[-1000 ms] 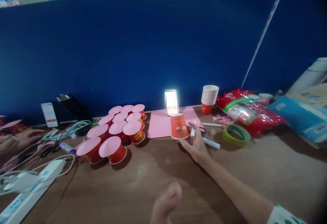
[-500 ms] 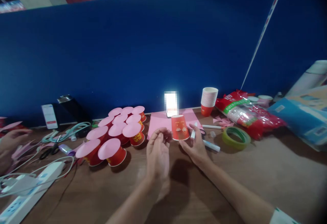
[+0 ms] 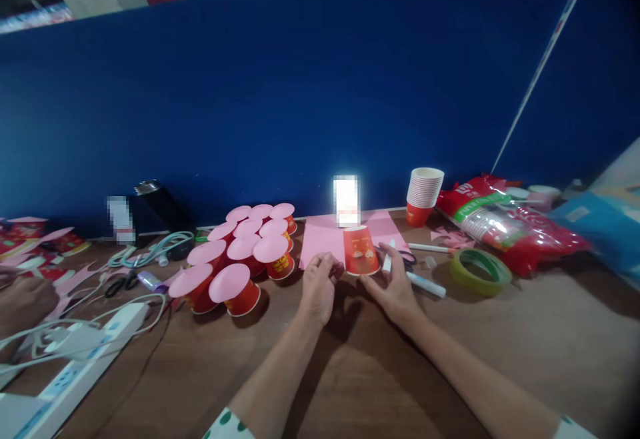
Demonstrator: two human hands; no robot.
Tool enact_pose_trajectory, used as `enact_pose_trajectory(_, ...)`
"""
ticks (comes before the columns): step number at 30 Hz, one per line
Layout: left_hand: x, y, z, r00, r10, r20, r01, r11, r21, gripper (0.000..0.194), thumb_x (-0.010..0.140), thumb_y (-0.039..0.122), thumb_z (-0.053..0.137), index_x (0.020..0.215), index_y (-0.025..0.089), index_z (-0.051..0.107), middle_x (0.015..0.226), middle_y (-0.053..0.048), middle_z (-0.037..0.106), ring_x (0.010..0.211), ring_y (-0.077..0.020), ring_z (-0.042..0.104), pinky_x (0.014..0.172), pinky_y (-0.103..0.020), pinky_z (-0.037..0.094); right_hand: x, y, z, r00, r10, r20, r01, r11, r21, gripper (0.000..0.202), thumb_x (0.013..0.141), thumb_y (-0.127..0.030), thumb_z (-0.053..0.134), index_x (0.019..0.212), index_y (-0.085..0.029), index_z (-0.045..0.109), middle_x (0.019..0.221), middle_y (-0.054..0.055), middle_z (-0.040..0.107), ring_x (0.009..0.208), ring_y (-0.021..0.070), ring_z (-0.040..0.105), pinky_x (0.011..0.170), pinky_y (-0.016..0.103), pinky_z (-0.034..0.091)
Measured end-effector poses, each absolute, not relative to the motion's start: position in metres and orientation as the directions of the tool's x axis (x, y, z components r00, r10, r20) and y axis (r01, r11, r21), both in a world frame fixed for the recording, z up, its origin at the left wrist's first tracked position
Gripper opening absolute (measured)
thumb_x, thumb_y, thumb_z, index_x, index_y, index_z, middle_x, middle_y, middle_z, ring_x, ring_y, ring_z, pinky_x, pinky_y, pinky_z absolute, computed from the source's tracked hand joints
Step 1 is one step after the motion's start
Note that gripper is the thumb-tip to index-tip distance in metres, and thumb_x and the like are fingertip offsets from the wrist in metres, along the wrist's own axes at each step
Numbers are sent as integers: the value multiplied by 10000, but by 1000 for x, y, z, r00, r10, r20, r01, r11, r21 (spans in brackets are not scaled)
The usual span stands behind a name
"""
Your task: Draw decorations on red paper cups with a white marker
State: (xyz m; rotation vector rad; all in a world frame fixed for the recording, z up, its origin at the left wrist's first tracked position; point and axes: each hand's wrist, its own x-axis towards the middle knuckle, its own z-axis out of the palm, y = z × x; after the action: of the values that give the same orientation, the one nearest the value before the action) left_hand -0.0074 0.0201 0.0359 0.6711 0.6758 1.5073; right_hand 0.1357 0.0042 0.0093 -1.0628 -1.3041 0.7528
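A red paper cup (image 3: pixel 361 252) with gold print stands upside down in front of me, between my hands. Beside its left edge, my left hand (image 3: pixel 320 285) has its fingers curled and pressed together; whatever they may hold is hidden. My right hand (image 3: pixel 397 292) is at the cup's right side, thumb close to the lower rim and fingers apart. A short white pen-like piece (image 3: pixel 387 263) shows between that thumb and the fingers; whether the hand touches it I cannot tell. Behind the cup lie pink paper (image 3: pixel 320 235) and a bright phone (image 3: pixel 347 200).
Left are several upturned red cups topped with pink paper discs (image 3: pixel 230 282), a power strip (image 3: pixel 95 352), scissors (image 3: pixel 123 283) and another person's hand (image 3: pixel 27 302). Right are stacked cups (image 3: pixel 425 189), a white marker (image 3: pixel 426 285), tape (image 3: pixel 480 285) and a red cup package (image 3: pixel 510 219).
The view has shifted, so most things sit farther right in the picture. My left hand's fingers have curled in more. The right hand and the cup keep about the same positions to each other.
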Motion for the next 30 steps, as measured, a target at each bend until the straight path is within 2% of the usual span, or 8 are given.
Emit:
enact_pose_trajectory(3, -8, 25, 23, -67, 997, -36, -524, -4, 851, 316, 610, 347, 761, 644, 152, 513, 558, 55, 513, 531, -59, 491, 551, -182, 394, 133, 3, 10, 153, 907, 393, 145, 372, -917, 707, 696, -315, 689, 1301, -201, 343, 1261, 132, 515, 1126, 246, 540, 882, 385, 506)
enact_pose_trajectory(5, -10, 28, 16, -69, 996, -57, -456, 20, 890, 324, 594, 357, 769, 640, 145, 528, 557, 42, 545, 520, -63, 497, 529, -183, 384, 132, 3, 10, 152, 905, 397, 158, 375, -914, 695, 701, -311, 685, 1296, -198, 345, 1264, 132, 514, 1127, 244, 540, 895, 387, 498)
enact_pose_trajectory(13, -15, 29, 11, -163, 985, -57, -410, -15, 912, 318, 625, 396, 737, 738, 120, 625, 695, -26, 649, 676, -128, 609, 710, -271, 479, 131, 6, 7, 183, 896, 405, 129, 387, -913, 708, 710, -329, 692, 1307, -215, 327, 1271, 137, 501, 1109, 258, 551, 889, 411, 494)
enact_pose_trajectory(16, -12, 27, 8, -160, 987, -11, -397, -54, 916, 361, 703, 436, 673, 900, 136, 637, 888, -67, 662, 823, -153, 626, 786, -292, 483, 130, 4, 8, 171, 892, 419, 116, 404, -907, 703, 709, -337, 697, 1301, -211, 339, 1269, 138, 504, 1119, 258, 542, 899, 411, 490)
enact_pose_trajectory(19, -10, 23, 6, -67, 996, 55, -431, -78, 899, 510, 715, 410, 683, 1159, 210, 534, 1166, -98, 586, 1035, -190, 584, 865, -317, 472, 129, 3, 8, 162, 889, 428, 112, 414, -903, 713, 698, -352, 710, 1301, -208, 357, 1264, 137, 509, 1147, 265, 520, 915, 412, 487)
enact_pose_trajectory(21, -8, 21, 5, 34, 994, 104, -419, -80, 905, 624, 674, 364, 733, 1224, 216, 481, 1254, -119, 536, 1114, -217, 547, 909, -332, 456, 128, 2, 7, 153, 892, 425, 111, 411, -905, 719, 697, -363, 713, 1305, -213, 362, 1266, 137, 506, 1159, 270, 509, 917, 414, 489)
enact_pose_trajectory(24, -7, 20, 6, 139, 979, 147, -359, -88, 929, 633, 653, 339, 751, 1209, 170, 501, 1260, -144, 544, 1128, -248, 539, 944, -351, 437, 127, 2, 4, 123, 902, 415, 96, 405, -909, 683, 731, -366, 688, 1309, -221, 353, 1291, 134, 484, 1159, 261, 512, 914, 416, 492)
enact_pose_trajectory(30, -8, 20, 6, 190, 976, 108, -336, -39, 941, 586, 662, 315, 746, 1180, 156, 525, 1165, -132, 619, 1030, -244, 597, 929, -372, 445, 128, 3, 2, 79, 916, 394, 113, 385, -916, 656, 754, -381, 669, 1302, -216, 349, 1295, 135, 465, 1157, 255, 511, 910, 415, 494)
